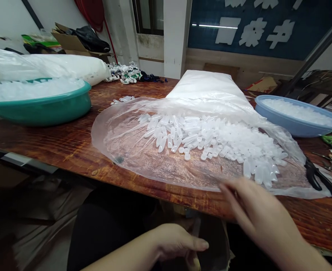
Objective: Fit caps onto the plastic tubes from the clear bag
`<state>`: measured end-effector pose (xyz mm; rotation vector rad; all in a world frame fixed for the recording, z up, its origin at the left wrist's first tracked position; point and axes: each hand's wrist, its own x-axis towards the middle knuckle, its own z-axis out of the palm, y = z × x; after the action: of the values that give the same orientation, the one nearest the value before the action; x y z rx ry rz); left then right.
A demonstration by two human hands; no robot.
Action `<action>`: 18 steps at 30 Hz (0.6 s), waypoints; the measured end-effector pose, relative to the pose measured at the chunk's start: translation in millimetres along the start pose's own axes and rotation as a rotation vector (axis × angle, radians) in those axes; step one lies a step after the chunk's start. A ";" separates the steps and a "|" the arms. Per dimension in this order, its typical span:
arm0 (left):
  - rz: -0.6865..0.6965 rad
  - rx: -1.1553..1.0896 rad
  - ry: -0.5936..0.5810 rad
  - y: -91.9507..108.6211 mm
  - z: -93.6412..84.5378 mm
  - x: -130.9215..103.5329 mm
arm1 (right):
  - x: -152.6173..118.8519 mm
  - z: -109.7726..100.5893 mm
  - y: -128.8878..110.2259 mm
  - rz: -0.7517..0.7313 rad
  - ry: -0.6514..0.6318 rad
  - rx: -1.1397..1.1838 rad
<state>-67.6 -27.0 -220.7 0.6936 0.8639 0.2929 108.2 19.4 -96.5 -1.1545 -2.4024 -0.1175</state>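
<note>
Many small translucent white plastic pieces (228,137) are spread on a clear plastic bag (137,158) laid over the wooden table. My right hand (253,203) is over the bag's front edge, below the pieces; its fingers are blurred, and what they hold, if anything, cannot be made out. My left hand (183,244) is lower, in front of the table edge, with its thumb stretched out and its fingers curled underneath. A faint translucent piece seems to show by its fingers, but it is too dim to be sure.
A green basin (41,109) of white pieces stands at the left, a blue basin (290,120) at the right. A full white bag (208,84) lies behind the pieces. Black-handled scissors (318,178) rest at the right. Small white and green parts (126,71) are piled at the back.
</note>
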 end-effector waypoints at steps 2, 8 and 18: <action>0.004 0.077 -0.017 7.4 3.1 -2.8 | 29.0 8.1 19.0 0.197 -0.143 -0.165; 0.219 0.758 -0.173 90.3 11.3 -71.8 | 70.0 45.1 44.7 0.308 -0.330 -0.204; 0.093 1.661 0.882 255.5 -5.6 -10.6 | 58.0 42.7 49.4 0.410 -0.124 0.081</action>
<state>-69.5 160.8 -47.1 2.2353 1.9043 -0.1537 98.6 104.3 -114.5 -1.6266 -2.1939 0.1872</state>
